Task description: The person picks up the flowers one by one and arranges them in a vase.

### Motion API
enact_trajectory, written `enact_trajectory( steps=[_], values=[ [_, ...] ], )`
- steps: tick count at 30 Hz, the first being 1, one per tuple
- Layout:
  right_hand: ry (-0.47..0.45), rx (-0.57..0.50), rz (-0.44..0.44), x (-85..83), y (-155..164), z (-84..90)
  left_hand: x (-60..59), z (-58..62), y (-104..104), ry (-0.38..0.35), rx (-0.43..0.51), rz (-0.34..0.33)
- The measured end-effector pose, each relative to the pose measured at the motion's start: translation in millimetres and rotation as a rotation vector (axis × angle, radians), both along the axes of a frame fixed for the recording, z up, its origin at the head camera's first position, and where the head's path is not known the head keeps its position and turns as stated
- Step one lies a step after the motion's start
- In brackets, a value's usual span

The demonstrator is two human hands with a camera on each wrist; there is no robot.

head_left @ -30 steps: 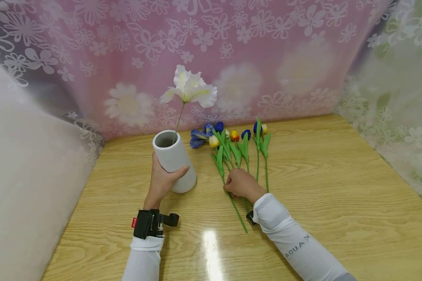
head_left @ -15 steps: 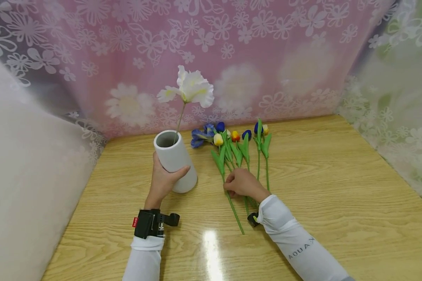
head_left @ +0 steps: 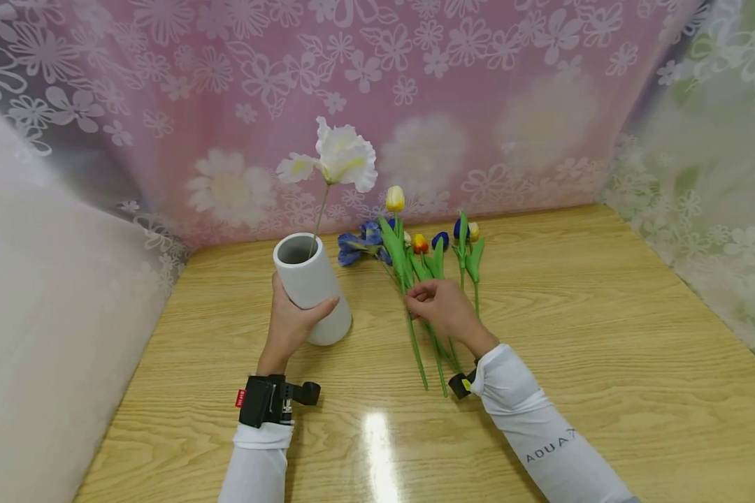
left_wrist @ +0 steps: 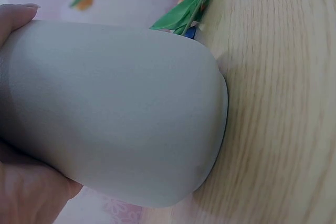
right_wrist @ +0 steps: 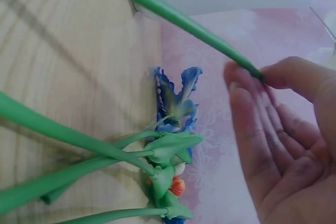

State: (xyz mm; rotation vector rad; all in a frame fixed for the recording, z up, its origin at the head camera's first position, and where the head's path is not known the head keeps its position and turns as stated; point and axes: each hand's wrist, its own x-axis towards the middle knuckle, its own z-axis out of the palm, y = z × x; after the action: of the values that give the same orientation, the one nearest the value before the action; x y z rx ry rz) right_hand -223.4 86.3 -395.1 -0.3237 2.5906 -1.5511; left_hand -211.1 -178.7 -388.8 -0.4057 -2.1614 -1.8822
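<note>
My left hand [head_left: 292, 318] grips a white cylindrical vase [head_left: 317, 297], thumb across its front; the vase's base meets the table in the left wrist view. A white iris [head_left: 342, 157] leans in the vase mouth. Between thumb and fingertips, my right hand [head_left: 443, 307] pinches the green stem of a yellow-and-white tulip [head_left: 395, 199], its bloom raised above the others. In the right wrist view that tulip's stem [right_wrist: 178, 19] slants above the table. Beneath and beside the right hand lie more artificial flowers: a blue iris [head_left: 357, 244], an orange-red tulip [head_left: 419, 243] and several blue and pale tulips.
The wooden table [head_left: 604, 335] runs up to a pink floral curtain [head_left: 478, 105] at the back. A pale wall stands at the left. Two tulips with blue [head_left: 461, 228] and cream blooms lie just right of the main bunch.
My right hand has lifted the yellow-and-white tulip off the bunch, its bloom rising and its stem end shifting up and left. The left hand and vase stay in place.
</note>
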Motion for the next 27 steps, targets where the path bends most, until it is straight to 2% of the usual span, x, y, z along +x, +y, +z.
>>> enact_trajectory(
  steps=[7, 12, 22, 27],
  values=[
    [0.176, -0.063, -0.062, -3.2, 0.1, 9.0, -0.2, -1.1, -0.6, 0.002, 0.015, -0.012],
    [0.296, -0.155, -0.074, -3.4, 2.2, 20.3, -0.1, -0.2, 0.0, -0.004, 0.016, -0.011],
    [0.496, -0.231, -0.095, 7.4, -9.7, 66.0, -0.4, 0.3, -0.9, -0.012, -0.002, -0.007],
    [0.533, -0.263, -0.107, 6.3, -14.2, 78.5, -1.8, -0.1, -1.5, -0.005, -0.002, -0.005]
  ],
)
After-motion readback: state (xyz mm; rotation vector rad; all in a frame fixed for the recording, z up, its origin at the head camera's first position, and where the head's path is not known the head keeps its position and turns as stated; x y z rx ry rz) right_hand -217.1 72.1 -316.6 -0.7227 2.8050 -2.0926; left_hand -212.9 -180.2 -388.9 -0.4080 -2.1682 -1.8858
